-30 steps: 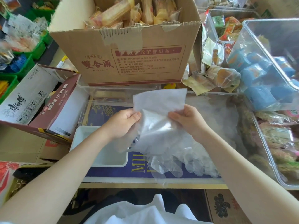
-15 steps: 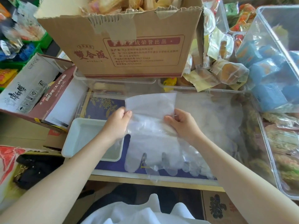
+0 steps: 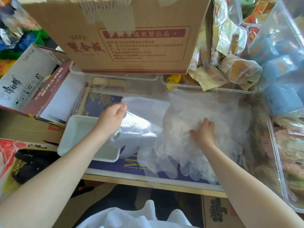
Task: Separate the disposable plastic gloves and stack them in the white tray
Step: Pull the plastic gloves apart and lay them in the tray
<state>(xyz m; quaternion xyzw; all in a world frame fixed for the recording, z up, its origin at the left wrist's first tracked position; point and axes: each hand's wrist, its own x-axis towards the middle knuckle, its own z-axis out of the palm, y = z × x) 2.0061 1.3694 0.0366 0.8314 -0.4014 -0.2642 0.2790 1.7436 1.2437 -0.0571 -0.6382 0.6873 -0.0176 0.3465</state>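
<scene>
Looking down from the head view, I see the left hand (image 3: pixel 113 117) pinching the cuff edge of one clear glove (image 3: pixel 139 122) between thumb and curled fingers; that glove hangs from the grip with its lower part draped over the right end of the white tray (image 3: pixel 74 129). My right hand (image 3: pixel 204 132) lies on the glove pile (image 3: pixel 189 145) with its fingers spread and pressing flat, curled round nothing. The pile sits just right of the tray on the blue mat (image 3: pixel 102 99), its glove fingers reaching nearly to the near edge of the desk (image 3: pixel 131 181).

Room to move is tight. A big cardboard box (image 3: pixel 128 38) stands close behind the work spot, resting on clear bins (image 3: pixel 115 78). A maroon-and-white carton (image 3: pixel 32 86) crowds the tray's far left corner, and a clear tub of snacks (image 3: pixel 283 153) walls off the right side beyond the pile. The open lane runs between the hands and along the near edge; the tray's left half shows bare white bottom.

Against half a second ago, both hands no longer hold the same bundle by its top edge. They have parted: the left has drawn a single glove leftward toward the tray, while the right has let go and dropped onto the pile, further right. The camera has also tipped lower, so the big box fills more of the top.
</scene>
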